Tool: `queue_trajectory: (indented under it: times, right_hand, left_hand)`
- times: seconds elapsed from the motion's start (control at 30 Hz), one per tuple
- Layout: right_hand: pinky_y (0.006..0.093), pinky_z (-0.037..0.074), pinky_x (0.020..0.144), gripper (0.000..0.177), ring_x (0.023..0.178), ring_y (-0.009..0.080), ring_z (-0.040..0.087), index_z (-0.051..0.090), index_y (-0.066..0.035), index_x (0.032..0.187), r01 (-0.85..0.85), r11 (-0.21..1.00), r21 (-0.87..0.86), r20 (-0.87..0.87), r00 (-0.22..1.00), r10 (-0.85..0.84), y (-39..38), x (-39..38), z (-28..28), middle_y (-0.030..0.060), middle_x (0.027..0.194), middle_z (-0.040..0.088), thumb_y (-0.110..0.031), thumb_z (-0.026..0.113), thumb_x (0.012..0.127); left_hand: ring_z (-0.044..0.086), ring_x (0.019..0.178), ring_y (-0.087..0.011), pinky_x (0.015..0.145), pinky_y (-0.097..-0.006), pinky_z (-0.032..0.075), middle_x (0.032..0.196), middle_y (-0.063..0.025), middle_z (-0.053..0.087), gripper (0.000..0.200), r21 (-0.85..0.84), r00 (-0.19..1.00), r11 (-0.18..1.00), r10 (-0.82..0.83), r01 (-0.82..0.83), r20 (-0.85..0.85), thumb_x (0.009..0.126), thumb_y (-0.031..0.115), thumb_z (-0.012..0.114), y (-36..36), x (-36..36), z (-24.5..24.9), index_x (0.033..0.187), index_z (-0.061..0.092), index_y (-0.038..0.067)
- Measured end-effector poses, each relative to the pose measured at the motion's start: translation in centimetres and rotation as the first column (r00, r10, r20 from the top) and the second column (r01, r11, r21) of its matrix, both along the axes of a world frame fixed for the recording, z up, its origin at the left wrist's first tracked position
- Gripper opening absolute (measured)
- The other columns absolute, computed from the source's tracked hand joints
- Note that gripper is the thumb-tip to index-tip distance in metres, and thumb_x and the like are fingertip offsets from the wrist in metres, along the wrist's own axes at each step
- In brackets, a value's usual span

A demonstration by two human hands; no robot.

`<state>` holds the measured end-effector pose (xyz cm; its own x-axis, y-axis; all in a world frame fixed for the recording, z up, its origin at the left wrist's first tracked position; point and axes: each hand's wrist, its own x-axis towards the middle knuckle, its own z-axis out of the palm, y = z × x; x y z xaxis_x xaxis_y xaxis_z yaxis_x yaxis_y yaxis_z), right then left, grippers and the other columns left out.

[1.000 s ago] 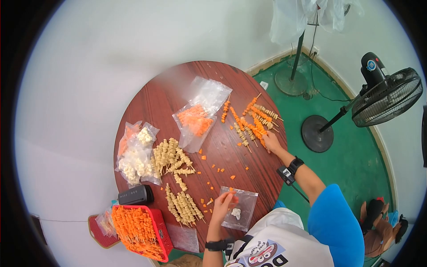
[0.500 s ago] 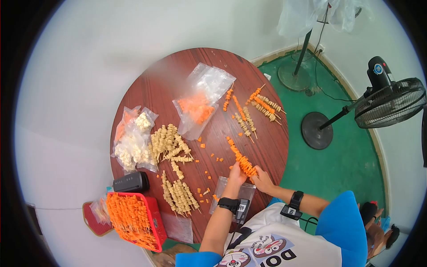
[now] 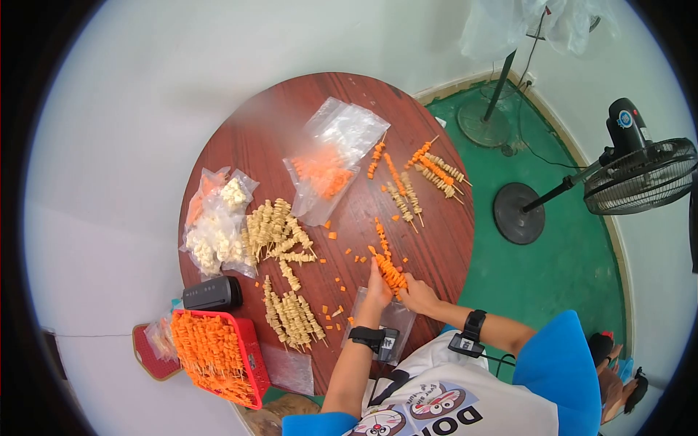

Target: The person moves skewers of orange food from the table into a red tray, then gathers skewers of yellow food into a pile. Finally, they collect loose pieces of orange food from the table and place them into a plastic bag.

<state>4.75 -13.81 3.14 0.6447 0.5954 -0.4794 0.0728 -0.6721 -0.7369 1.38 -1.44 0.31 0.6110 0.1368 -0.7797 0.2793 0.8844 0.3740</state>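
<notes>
A bunch of skewers threaded with orange pieces (image 3: 390, 273) is gathered between my two hands near the front of the round table. My left hand (image 3: 376, 288) wraps its left side, and my right hand (image 3: 419, 296) grips the lower right end. One orange skewer (image 3: 381, 234) points away just beyond the bunch. Below the hands lies a clear plastic bag (image 3: 397, 320). Small loose orange pieces (image 3: 350, 251) are scattered to the left of the hands. Beyond them, tan and orange skewers (image 3: 404, 190) lie on the tabletop.
Tan skewers (image 3: 294, 320) lie in piles on the wooden table (image 3: 240, 145), left of my arms. Bags of white pieces (image 3: 218, 243) and orange pieces (image 3: 323, 174) sit farther off. A red basket (image 3: 251, 356) full of orange skewers stands beside a black device (image 3: 212, 293). A fan (image 3: 640, 174) stands right.
Both hands have shifted slightly left and toward me with the bunch, which is now more compact. One orange skewer now shows apart from its far end.
</notes>
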Motion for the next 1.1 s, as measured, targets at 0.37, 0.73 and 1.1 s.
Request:
queue_trajectory:
  times: [0.37, 0.73, 1.1]
  right_hand:
    - [0.0432, 0.041, 0.074, 0.033, 0.091, 0.0423, 0.05, 0.027, 0.004, 0.11, 0.01, 0.91, 0.415, 0.088, 0.995, -0.051, 0.8, -2.6, -0.6, 0.03, 0.098, 0.049, -0.012, 0.038, 0.084]
    - [0.0413, 0.041, 0.075, 0.054, 0.094, 0.0379, 0.051, 0.029, 0.0, 0.109, 0.31, 0.906, 0.29, -0.178, 0.947, -0.267, 6.6, 0.4, -2.7, 0.0233, 0.103, 0.05, -0.032, 0.057, 0.075]
    - [0.0413, 0.043, 0.075, 0.053, 0.089, 0.0383, 0.054, 0.044, 0.006, 0.104, 0.138, 0.972, 0.193, -0.014, 0.99, -0.138, 7.8, 4.1, -4.5, 0.0268, 0.093, 0.055, -0.03, 0.061, 0.069]
  left_hand:
    - [0.05, 0.087, -0.0203, 0.075, -0.0311, 0.042, 0.096, -0.0094, 0.051, 0.039, 0.429, 0.985, 0.891, 0.172, -0.147, -0.019, 0.08, 0.033, 0.056, -1.6, -0.8, 2.4, 0.106, 0.044, 0.006]
    - [0.027, 0.115, -0.0349, 0.093, -0.0508, 0.019, 0.12, -0.0208, 0.03, 0.063, 0.696, 0.685, 0.048, 0.144, 0.716, -0.715, 0.07, 0.039, 0.059, 0.7, 5.7, 1.7, 0.113, 0.037, -0.002]
    - [0.042, 0.101, -0.0356, 0.083, -0.0423, 0.038, 0.107, -0.0189, 0.042, 0.057, 0.781, 0.775, -0.041, -0.101, 0.623, -0.624, 0.066, 0.023, 0.064, 3.6, 7.6, 0.4, 0.11, 0.037, -0.001]
